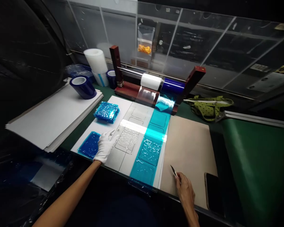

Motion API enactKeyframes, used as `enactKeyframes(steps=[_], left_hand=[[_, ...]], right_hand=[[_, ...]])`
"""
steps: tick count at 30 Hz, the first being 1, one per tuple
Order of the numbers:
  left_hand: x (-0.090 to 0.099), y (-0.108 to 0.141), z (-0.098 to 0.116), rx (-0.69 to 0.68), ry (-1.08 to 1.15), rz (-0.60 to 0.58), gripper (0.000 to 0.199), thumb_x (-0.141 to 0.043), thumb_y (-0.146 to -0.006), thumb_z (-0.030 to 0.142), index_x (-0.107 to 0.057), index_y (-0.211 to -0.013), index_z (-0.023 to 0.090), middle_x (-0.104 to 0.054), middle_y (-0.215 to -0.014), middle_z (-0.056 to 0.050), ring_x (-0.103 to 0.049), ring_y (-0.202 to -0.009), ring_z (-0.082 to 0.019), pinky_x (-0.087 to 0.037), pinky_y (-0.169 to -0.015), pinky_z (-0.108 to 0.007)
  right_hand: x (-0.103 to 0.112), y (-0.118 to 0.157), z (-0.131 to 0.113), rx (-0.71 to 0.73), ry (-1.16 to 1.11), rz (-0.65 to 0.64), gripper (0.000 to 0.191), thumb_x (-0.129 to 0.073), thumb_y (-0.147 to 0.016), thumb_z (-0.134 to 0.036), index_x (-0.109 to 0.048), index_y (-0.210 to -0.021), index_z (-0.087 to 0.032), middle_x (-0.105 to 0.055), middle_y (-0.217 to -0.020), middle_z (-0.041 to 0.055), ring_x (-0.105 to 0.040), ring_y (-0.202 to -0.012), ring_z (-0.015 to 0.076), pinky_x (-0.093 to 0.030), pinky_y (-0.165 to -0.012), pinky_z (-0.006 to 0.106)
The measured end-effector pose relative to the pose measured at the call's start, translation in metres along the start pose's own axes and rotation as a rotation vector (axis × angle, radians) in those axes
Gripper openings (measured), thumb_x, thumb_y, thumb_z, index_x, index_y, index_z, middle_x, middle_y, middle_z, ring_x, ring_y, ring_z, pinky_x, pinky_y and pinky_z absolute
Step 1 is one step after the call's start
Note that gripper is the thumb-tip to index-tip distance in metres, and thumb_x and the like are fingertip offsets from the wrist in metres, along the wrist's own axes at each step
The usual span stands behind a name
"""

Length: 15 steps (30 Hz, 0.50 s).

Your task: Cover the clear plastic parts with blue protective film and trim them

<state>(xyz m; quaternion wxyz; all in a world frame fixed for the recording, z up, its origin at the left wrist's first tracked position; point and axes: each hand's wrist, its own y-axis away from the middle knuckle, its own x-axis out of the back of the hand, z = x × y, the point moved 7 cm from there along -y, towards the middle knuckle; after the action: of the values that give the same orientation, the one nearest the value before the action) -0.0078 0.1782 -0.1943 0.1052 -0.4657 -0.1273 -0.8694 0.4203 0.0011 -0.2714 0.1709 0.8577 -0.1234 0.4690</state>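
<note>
My left hand (pixel 105 145), in a white glove, rests palm down with fingers stretched out. It lies between a stack of dark blue film pieces (pixel 90 145) and a wrinkled clear film piece (pixel 127 140) on the white sheet. My bare right hand (pixel 185 189) grips a scalpel (pixel 173 171) over brown board, blade pointing up and left. A blue film strip (pixel 144 170) runs from the blue roll (pixel 172 86) down over outlined rectangles to the near edge. Another stack of bright blue pieces (pixel 107 112) sits farther back.
A wooden roll stand (pixel 132 91) also carries a white roll (pixel 150 81). At left, a blue tape roll (pixel 83 87) sits on stacked white sheets (pixel 54 115). A phone (pixel 213 194) lies on the brown board (pixel 191 142). Green patterned cloth (pixel 207 107) lies at back right.
</note>
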Motion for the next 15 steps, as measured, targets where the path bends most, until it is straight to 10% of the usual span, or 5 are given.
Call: enactKeyframes(steps=[6,11,15], left_hand=[[0.064,-0.002,-0.112,0.287,-0.199,0.102,0.045,-0.054,-0.085,0.041,-0.051,-0.123,0.016,-0.056,-0.117,-0.013,-0.056,-0.102,-0.024,-0.045,-0.092,-0.042],[0.070,-0.030,-0.151,0.337,-0.267,-0.099,0.047,-0.055,-0.081,0.055,-0.057,-0.108,0.016,-0.058,-0.112,-0.010,-0.057,-0.099,-0.023,-0.047,-0.085,-0.043],[0.063,-0.044,-0.162,0.338,-0.277,-0.182,0.042,-0.055,-0.083,0.052,-0.060,-0.103,0.016,-0.060,-0.110,-0.008,-0.057,-0.099,-0.021,-0.046,-0.087,-0.043]], right_hand=[[-0.016,-0.015,-0.098,0.177,-0.191,-0.068,0.041,-0.039,-0.084,-0.048,-0.064,-0.102,-0.020,-0.063,-0.108,0.0150,-0.056,-0.101,0.0312,-0.044,-0.086,0.046],[-0.116,0.016,-0.257,-0.041,-0.993,-0.797,0.047,-0.069,-0.066,-0.050,-0.061,-0.101,-0.021,-0.064,-0.111,0.0109,-0.060,-0.102,0.0265,-0.047,-0.088,0.040],[-0.191,0.028,-0.336,-0.237,-1.080,-0.953,0.037,-0.076,-0.067,-0.031,-0.059,-0.096,-0.016,-0.064,-0.099,0.0073,-0.062,-0.093,0.0178,-0.050,-0.082,0.030]])
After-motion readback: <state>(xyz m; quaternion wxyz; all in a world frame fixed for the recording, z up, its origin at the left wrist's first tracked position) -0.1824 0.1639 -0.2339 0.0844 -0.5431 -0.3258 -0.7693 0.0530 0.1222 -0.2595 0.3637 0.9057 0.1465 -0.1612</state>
